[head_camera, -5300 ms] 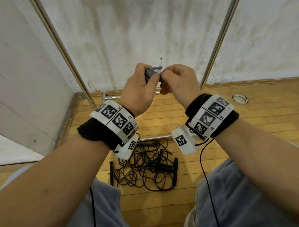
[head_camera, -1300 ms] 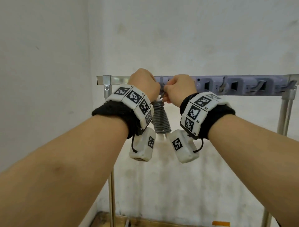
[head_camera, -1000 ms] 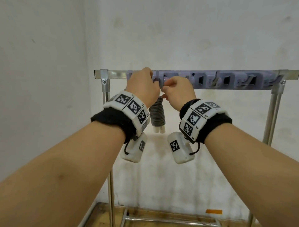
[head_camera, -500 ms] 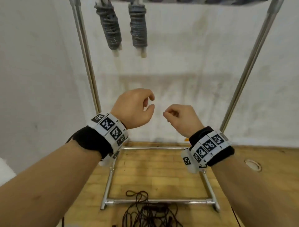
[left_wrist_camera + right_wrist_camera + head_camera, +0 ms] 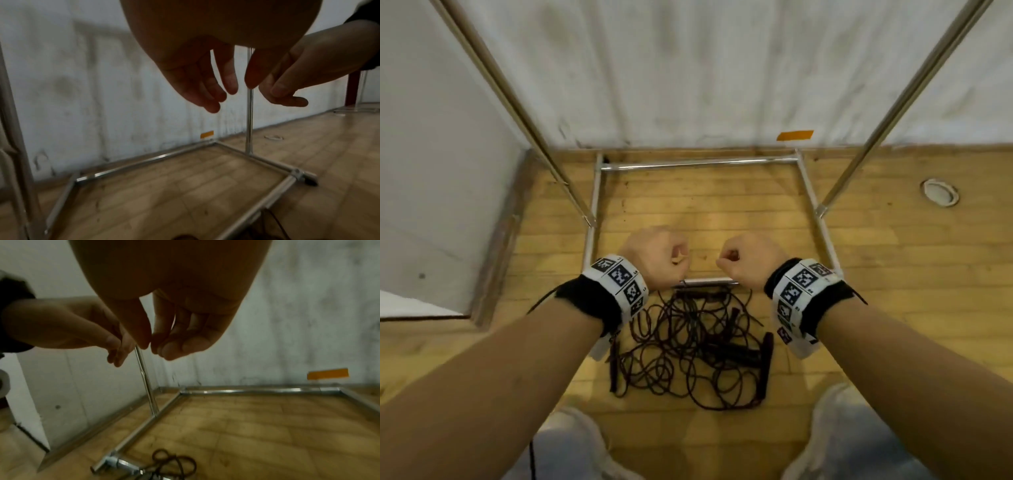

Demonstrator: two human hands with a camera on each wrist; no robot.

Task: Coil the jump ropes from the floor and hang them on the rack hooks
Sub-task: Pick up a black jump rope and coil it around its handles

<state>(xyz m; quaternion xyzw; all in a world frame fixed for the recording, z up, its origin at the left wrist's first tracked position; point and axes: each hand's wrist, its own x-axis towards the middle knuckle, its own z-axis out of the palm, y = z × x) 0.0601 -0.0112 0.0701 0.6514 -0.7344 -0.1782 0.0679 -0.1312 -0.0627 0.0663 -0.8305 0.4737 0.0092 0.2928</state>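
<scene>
Both hands hang empty over the floor. The left hand [image 5: 655,255] has fingers loosely curled, gripping nothing; the right hand [image 5: 751,258] likewise, thumb and fingertips nearly meeting on air. Directly below, toward 6 o'clock from the hands, the dark jump ropes [image 5: 688,346] lie in 1 tangled heap on the wooden floor [image 5: 893,308], handles poking out, just in front of the rack [image 5: 702,164] base's near bar. At 2 o'clock, orange tape [image 5: 795,135] marks the wall.

Hidden and cut-off parts

The rack [image 5: 698,166] top and hooks are beyond the upper picture edge; the wrists cover the far part of the tangled jump ropes [image 5: 688,346]; handles cannot be counted.
</scene>
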